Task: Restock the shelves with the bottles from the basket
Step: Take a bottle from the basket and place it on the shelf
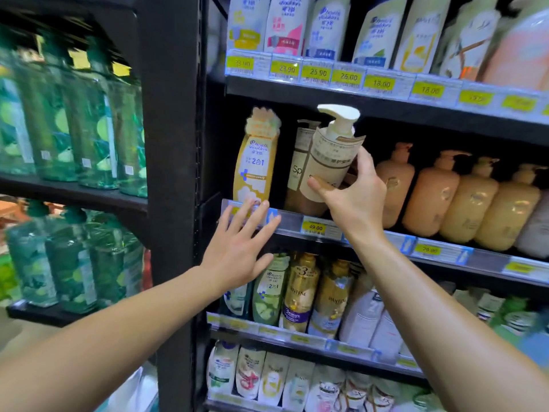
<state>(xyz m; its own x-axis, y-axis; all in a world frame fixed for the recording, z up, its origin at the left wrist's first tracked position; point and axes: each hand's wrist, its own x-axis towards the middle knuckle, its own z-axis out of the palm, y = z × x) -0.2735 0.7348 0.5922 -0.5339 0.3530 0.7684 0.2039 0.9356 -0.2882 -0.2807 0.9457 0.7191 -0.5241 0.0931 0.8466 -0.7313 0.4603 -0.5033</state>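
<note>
Right hand (355, 193) grips a cream plastic pump bottle (329, 157) at the middle shelf (368, 233), tilted, not yet set down. Left hand (237, 248) is spread, empty. Basket unseen; remaining stock cannot be judged.

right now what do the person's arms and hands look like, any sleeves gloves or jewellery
Both forearms are bare up to the frame edge, with no sleeve in view. The left hand and the right hand wear no gloves, and no ring, watch or bracelet shows on the fingers or wrists that are visible.
</note>
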